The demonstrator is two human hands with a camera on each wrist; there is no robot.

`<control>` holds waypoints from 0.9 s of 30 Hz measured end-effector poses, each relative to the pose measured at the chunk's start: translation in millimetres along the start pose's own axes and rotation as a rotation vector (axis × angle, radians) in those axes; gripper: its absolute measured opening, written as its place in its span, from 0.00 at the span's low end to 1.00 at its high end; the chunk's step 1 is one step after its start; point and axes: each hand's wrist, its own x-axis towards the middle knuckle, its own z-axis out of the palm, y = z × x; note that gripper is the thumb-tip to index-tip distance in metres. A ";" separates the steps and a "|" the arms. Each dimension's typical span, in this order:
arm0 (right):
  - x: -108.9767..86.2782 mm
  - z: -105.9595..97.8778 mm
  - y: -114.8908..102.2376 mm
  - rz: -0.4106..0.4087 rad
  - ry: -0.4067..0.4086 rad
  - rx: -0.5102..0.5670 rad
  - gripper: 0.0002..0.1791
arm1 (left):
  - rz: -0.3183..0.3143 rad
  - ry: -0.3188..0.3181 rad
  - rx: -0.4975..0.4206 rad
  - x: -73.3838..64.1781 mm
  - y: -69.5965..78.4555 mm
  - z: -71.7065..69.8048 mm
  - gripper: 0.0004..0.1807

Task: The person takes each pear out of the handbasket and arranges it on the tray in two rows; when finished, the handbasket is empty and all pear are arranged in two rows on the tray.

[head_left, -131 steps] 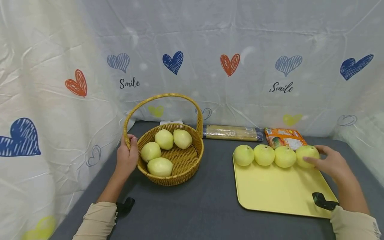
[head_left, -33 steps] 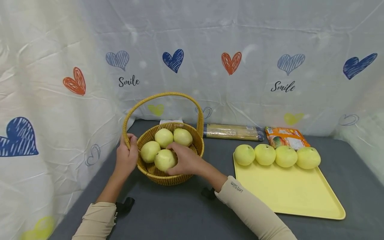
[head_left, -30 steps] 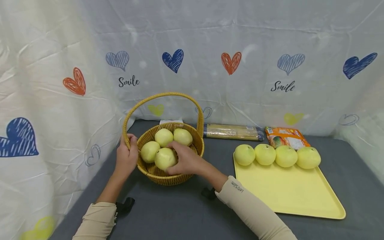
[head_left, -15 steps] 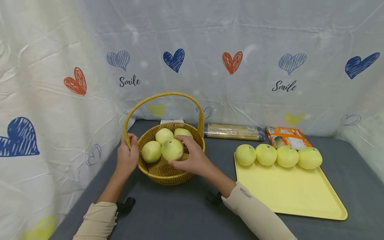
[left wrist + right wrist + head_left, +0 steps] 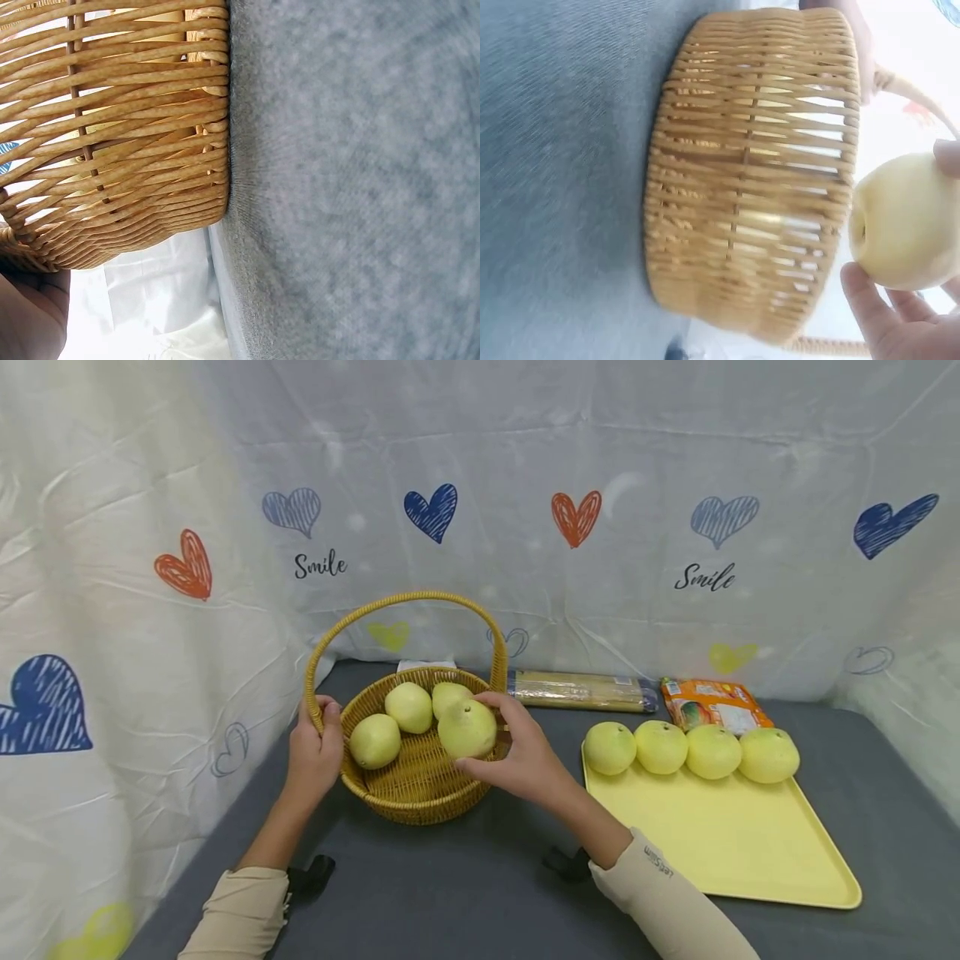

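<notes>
My right hand [image 5: 517, 752] grips a pale yellow-green melon [image 5: 467, 729] by its right side. This melon is above the right part of the wicker basket [image 5: 420, 810], level with the rim in the right wrist view. My left hand [image 5: 315, 752] holds the basket at the left foot of its arched handle [image 5: 408, 597]. Inside the basket lie a melon [image 5: 376, 742] at the left, another melon [image 5: 408, 707] at the back, and a third melon [image 5: 448, 695], partly hidden by the held one. The left wrist view shows the woven wall [image 5: 120, 142] and part of my hand.
To the right is a yellow tray [image 5: 720, 843] with several melons [image 5: 661, 747] in a row along its back edge. Behind stand an orange packet [image 5: 716, 703] and a long wrapped bundle [image 5: 581, 691]. A heart-printed cloth hangs behind the grey table [image 5: 450, 893].
My right hand first left the tray and gripped the front melon in the basket. It has since lifted that melon and carried it right. The left hand has stayed on the basket.
</notes>
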 end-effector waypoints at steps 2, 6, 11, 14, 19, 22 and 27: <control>-4.9 -4.7 0.0 -0.002 -0.006 -0.007 0.43 | 0.001 -0.002 0.004 -0.4 -0.6 -0.1 0.13; -15.3 -12.7 -0.2 -0.004 -0.027 -0.024 0.43 | 0.008 -0.005 0.006 -0.7 -0.3 0.1 0.12; -28.3 -20.8 -0.3 0.001 -0.036 -0.036 0.42 | 0.004 0.003 0.007 -0.7 0.2 0.2 0.12; -35.2 -26.4 -1.6 0.004 -0.039 -0.034 0.43 | -0.003 0.007 0.004 -0.8 0.6 0.1 0.11; -46.6 -37.1 -1.1 0.019 -0.035 -0.042 0.45 | -0.014 0.006 0.007 -0.9 1.8 0.1 0.12; -53.4 -44.3 -1.3 0.046 -0.028 -0.073 0.45 | -0.017 0.002 0.012 -1.0 1.7 0.3 0.12; -62.0 -55.5 -0.6 0.055 -0.024 -0.136 0.44 | -0.015 0.006 0.021 -0.6 1.1 -0.7 0.13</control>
